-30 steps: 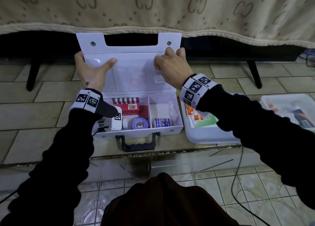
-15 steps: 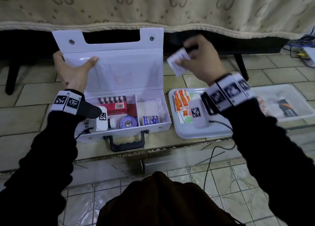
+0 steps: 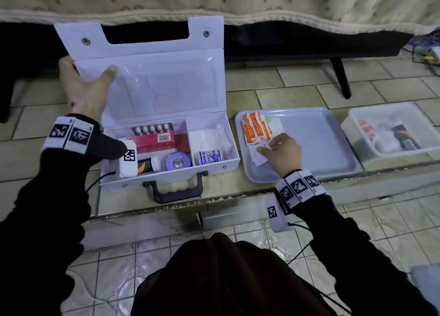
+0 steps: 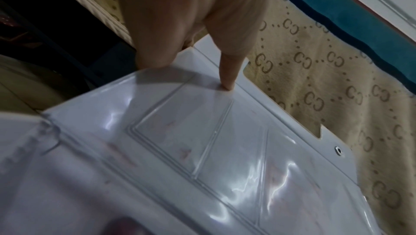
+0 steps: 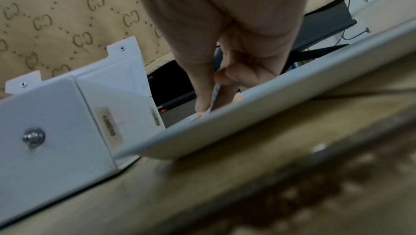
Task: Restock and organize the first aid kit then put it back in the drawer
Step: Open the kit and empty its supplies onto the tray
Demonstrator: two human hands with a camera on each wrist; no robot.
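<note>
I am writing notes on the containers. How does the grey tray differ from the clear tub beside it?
The grey tray is opaque and shallow; the clear tub is see-through with higher walls. The tray holds flat packets at its left end; the tub holds a dark bottle. Both rest on the tiled ledge.

The head view is dim and cool, with soft, even light and faint shadows; under the bed it falls to near black. Straight tile lines bow toward the edges from the wide lens. White glare streaks cross the clear pockets of the kit lid in the left wrist view, where the near corner is smeared out of focus. The right wrist view is the softest: the floor ledge in the foreground is a brown blur, and the tray rim is hazy.
</note>
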